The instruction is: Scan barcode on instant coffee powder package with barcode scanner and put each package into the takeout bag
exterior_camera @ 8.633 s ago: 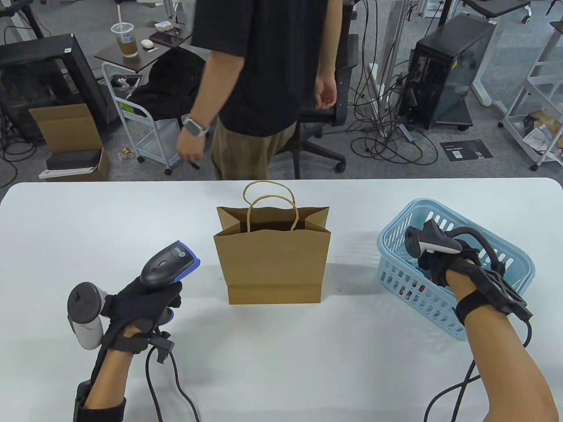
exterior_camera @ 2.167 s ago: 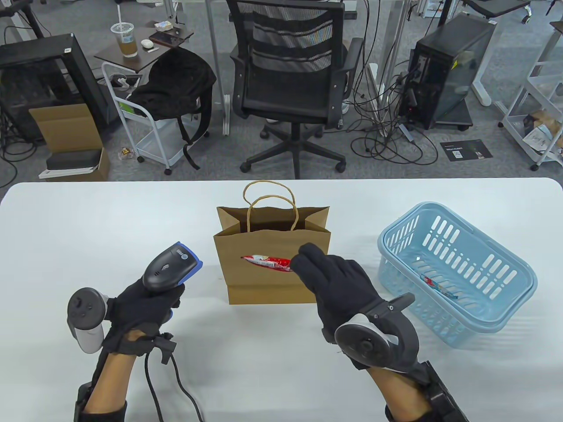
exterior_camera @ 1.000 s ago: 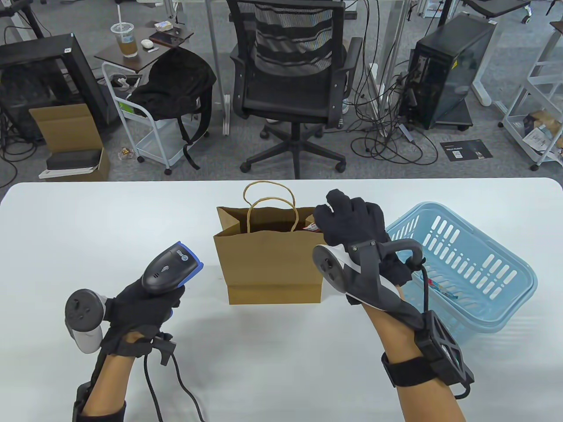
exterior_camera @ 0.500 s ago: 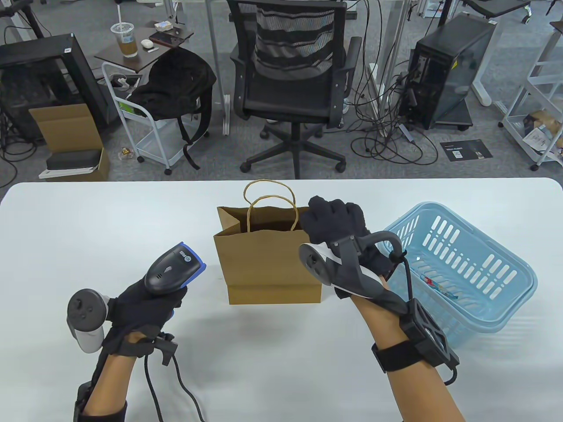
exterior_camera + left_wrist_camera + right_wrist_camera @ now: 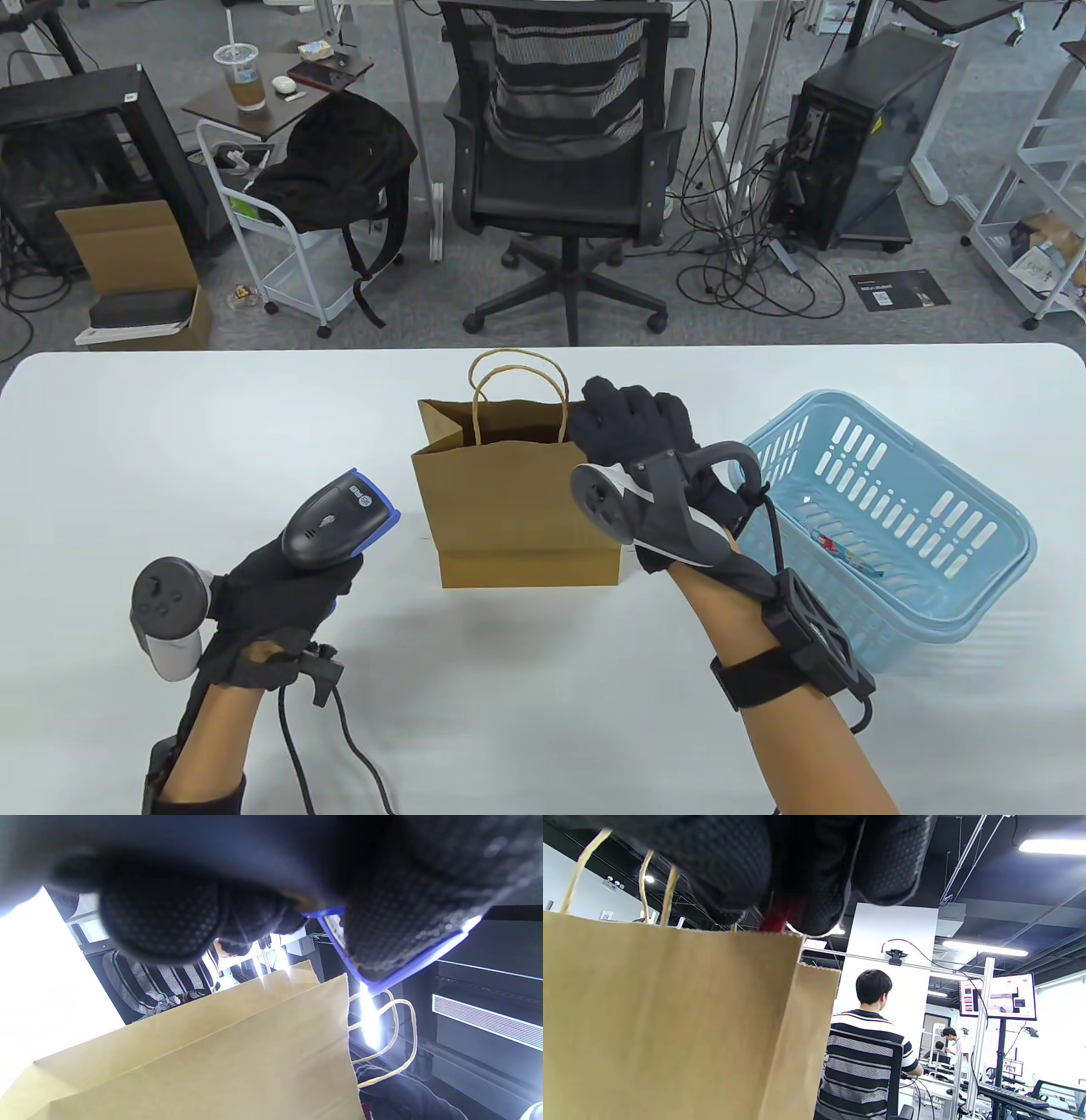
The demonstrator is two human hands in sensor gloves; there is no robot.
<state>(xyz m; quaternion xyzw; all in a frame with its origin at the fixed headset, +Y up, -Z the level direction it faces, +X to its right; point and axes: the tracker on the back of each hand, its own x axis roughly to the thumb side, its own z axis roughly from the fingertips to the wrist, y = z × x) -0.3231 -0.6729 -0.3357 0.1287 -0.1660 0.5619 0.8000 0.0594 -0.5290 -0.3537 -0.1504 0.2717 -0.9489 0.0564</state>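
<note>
Our right hand (image 5: 638, 422) sits over the takeout bag (image 5: 522, 509) mouth, fingers pinching the red coffee package (image 5: 775, 916), left hand (image 5: 271, 594) gripping the barcode scanner (image 5: 338, 518); early release could catch the rim and drop it onto the table (image 5: 170, 441).

Table camera looks down; both wrist cameras closely share the bag (image 5: 524, 509).

No text can be read; the barcode scanner (image 5: 339, 519) bears a blurred round logo.
</note>
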